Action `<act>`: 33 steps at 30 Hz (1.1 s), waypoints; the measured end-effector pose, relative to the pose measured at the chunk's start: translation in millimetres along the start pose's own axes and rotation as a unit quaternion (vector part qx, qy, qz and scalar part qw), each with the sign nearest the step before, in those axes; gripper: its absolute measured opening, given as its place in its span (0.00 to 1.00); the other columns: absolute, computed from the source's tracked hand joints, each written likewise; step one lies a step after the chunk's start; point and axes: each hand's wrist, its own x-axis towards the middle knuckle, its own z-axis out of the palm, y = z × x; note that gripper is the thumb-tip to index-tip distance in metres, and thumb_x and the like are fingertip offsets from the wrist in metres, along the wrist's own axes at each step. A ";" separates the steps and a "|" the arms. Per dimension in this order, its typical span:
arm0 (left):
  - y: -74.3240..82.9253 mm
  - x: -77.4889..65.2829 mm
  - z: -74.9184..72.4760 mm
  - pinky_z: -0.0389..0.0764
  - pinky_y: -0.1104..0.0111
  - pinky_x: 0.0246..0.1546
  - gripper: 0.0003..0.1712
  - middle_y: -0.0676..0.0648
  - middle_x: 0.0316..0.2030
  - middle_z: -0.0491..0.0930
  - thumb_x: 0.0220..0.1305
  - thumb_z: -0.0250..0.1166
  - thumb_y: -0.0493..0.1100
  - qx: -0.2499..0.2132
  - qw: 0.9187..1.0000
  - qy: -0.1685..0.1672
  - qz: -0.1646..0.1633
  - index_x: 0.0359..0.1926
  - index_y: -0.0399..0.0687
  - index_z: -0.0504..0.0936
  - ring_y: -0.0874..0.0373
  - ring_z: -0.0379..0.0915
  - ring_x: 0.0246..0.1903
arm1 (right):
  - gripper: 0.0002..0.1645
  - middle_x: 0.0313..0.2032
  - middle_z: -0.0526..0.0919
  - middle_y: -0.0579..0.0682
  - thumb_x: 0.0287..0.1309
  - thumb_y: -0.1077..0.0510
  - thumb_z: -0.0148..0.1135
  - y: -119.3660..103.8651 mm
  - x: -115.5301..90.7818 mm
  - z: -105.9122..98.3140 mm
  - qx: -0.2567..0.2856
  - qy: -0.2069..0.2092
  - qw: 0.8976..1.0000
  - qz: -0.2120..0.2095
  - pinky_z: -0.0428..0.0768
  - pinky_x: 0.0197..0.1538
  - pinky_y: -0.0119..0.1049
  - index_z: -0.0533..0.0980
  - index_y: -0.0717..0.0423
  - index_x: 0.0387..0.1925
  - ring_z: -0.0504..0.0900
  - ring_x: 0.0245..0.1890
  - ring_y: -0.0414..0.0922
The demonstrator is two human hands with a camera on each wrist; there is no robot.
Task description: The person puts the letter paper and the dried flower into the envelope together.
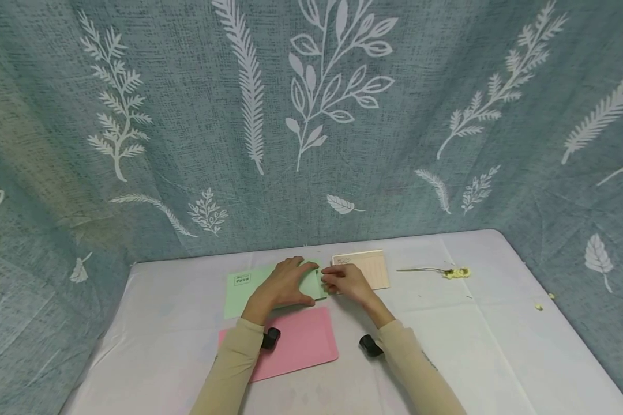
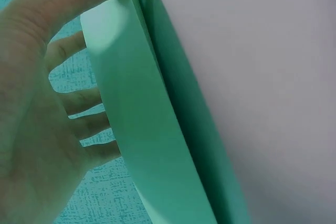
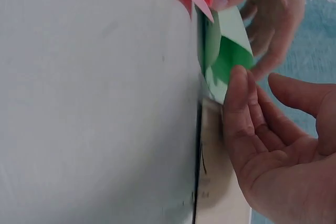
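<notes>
A light green envelope [image 1: 246, 294] with a small printed label lies near the table's back edge. My left hand [image 1: 288, 283] spans its right part, thumb on the near edge and fingers on the far edge. Between them the green paper bulges, and its mouth [image 3: 231, 59] gapes at the right end. Close to that mouth is my right hand [image 3: 278, 140], its fingertips together at the paper's edge and the thumb held apart from them. A pink envelope [image 1: 301, 343] lies in front, partly under the left forearm.
A cream card [image 1: 371, 270] with printed lines lies right of the green envelope. Farther right is a thin stem with a yellow flower [image 1: 457, 272]; yellow bits [image 1: 539, 307] lie near the table's right edge. A patterned curtain [image 1: 301, 190] hangs behind the white tablecloth [image 1: 477, 346].
</notes>
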 end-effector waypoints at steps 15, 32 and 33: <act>0.2 0.6 -0.7 0.62 0.45 0.65 0.47 0.34 0.65 0.66 0.46 0.79 0.57 -0.002 1.000 0.005 -0.006 0.67 0.53 0.71 0.36 0.63 0.64 | 0.17 0.43 0.83 0.69 0.68 0.67 0.55 11.2 -7.0 -54.0 0.046 0.049 0.998 0.018 0.84 0.37 0.31 0.75 0.79 0.52 0.85 0.33 0.42; 1.6 0.5 -0.1 0.62 0.45 0.65 0.47 0.35 0.64 0.66 0.45 0.79 0.57 0.004 1.000 0.007 -0.008 0.66 0.53 0.71 0.37 0.64 0.63 | 0.20 0.43 0.84 0.67 0.68 0.65 0.55 27.6 -20.3 -93.8 0.056 0.093 0.993 0.054 0.83 0.36 0.29 0.72 0.79 0.55 0.85 0.32 0.39; 1.5 0.4 -0.1 0.62 0.45 0.64 0.47 0.35 0.64 0.66 0.46 0.79 0.57 0.004 1.000 0.007 -0.007 0.66 0.53 0.71 0.37 0.64 0.63 | 0.21 0.43 0.84 0.66 0.68 0.65 0.56 28.4 -20.9 -95.4 0.054 0.095 0.992 0.054 0.83 0.36 0.29 0.72 0.79 0.55 0.84 0.31 0.38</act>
